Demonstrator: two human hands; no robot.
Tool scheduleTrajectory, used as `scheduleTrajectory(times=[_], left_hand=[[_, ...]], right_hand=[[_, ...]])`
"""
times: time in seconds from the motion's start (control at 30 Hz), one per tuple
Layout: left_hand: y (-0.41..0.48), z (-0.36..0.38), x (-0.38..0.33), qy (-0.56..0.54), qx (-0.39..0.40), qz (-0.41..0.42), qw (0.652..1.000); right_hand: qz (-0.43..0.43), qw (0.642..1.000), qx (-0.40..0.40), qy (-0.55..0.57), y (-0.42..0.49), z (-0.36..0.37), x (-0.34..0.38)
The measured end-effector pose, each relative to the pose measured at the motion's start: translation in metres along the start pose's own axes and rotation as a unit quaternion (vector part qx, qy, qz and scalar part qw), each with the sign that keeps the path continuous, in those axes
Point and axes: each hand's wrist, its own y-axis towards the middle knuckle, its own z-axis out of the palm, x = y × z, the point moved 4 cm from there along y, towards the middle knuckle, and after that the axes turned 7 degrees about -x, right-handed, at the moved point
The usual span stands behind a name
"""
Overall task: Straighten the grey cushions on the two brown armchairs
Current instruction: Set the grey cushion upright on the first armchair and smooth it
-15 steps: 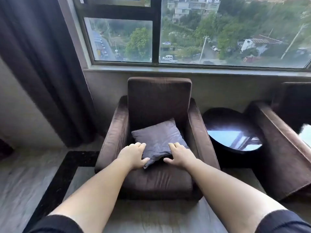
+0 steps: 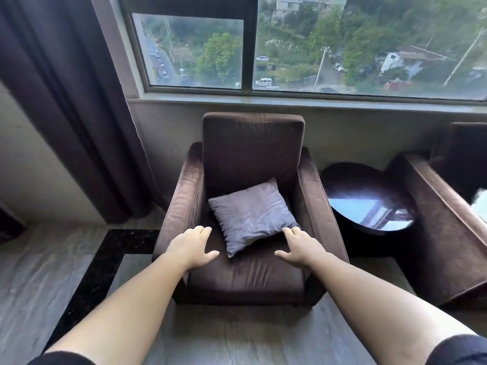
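Left hand [image 2: 193, 247], right hand [image 2: 300, 248] released cushion [image 2: 253, 214], moved apart; grip wide, empty. Cushion still skewed, frame-centre armchair [image 2: 253, 143]: straightening unfinished.

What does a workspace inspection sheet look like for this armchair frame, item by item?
Surface: seat of the brown fabric armchair, carrying the square grey cushion.
Job's things: cushion lies askew, one corner pointing forward; second brown armchair at right, its cushion not seen.
Clutter: nothing seen.
Grippers: left hand open, beside the cushion; right hand open, at its right corner.
Cables: nothing seen.
Surroundings: round dark glossy side table, dark curtain, window, grey floor.
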Motion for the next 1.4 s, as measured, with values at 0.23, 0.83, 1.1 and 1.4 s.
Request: scheduleTrajectory(times=[0.23, 0.83, 1.1, 1.4], left_hand=[[0.001, 0.001, 0.023, -0.007, 0.005, 0.004, 1.0], [0.054, 0.016, 0.038, -0.016, 0.043, 0.035, 0.998], [0.129, 0.032, 0.016, -0.009, 0.073, -0.013, 0.997], [0.197, 0.051, -0.023, -0.063, 0.108, -0.076, 0.989]], right_hand=[[0.011, 1.0, 0.006, 0.004, 0.008, 0.004, 0.022], [0.058, 0.997, 0.035, 0.028, 0.045, 0.017, 0.024], [0.034, 0.995, 0.058, 0.068, 0.127, 0.025, -0.026], [0.016, 0.992, 0.084, 0.095, 0.211, 0.017, -0.084]])
